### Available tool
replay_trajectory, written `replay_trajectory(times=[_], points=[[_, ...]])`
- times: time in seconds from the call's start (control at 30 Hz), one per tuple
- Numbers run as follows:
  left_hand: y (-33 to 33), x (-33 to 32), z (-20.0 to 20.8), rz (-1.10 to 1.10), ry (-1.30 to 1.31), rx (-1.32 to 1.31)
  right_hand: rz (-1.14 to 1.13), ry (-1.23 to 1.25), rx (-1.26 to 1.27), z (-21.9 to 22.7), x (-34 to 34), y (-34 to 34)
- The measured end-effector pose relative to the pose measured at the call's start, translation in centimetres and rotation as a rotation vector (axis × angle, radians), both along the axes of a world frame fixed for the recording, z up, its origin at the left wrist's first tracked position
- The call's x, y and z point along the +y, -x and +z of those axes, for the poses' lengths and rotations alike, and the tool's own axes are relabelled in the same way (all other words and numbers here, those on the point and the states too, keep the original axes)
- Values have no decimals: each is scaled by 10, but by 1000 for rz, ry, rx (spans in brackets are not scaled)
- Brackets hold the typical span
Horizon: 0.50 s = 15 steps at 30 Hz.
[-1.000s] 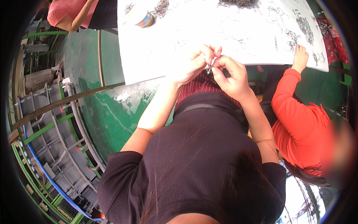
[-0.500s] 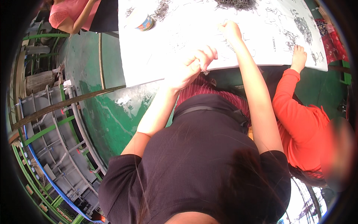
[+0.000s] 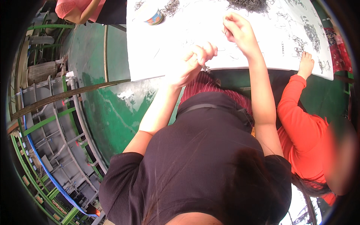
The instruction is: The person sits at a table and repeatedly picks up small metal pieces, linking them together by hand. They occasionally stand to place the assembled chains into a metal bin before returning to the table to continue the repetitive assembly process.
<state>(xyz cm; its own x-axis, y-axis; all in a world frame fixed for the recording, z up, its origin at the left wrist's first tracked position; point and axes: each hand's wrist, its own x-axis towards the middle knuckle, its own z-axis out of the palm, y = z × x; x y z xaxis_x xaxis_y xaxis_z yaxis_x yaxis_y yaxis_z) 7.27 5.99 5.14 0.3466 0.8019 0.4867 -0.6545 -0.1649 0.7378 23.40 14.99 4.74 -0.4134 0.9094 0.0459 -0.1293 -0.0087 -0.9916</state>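
My left hand (image 3: 190,64) is curled closed above the near edge of the white table. Small dark bent-wire pieces (image 3: 207,69) poke out below its fingers. My right hand (image 3: 242,34) hovers over the table, farther off and to the right, thumb and forefinger pinched together. A thin dark bit shows at those fingertips, seemingly one small wire piece. Beyond it lies a dense heap of dark wire pieces (image 3: 250,5). Single pieces are scattered over the bright tabletop, where glare washes out detail.
A round tub (image 3: 154,17) with a coloured label stands at the table's far left, beside a smaller pile (image 3: 171,7). On my right, a person in an orange-red sleeve (image 3: 290,95) reaches onto the table near more pieces (image 3: 312,35). Another person in pink (image 3: 80,9) is at upper left.
My right hand has lifted back toward me from the tabletop and turned, fingertips still pinched. My left hand stays almost in place. The whole view has shifted slightly.
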Motion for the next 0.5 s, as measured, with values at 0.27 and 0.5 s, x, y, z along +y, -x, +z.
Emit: replay_trajectory(times=[0.27,0.5], points=[[-1,-5,8,96,78,134,14,-297,158,38,-76,8],[2,-8,5,72,155,132,-128,-569,1,35,-79,14]])
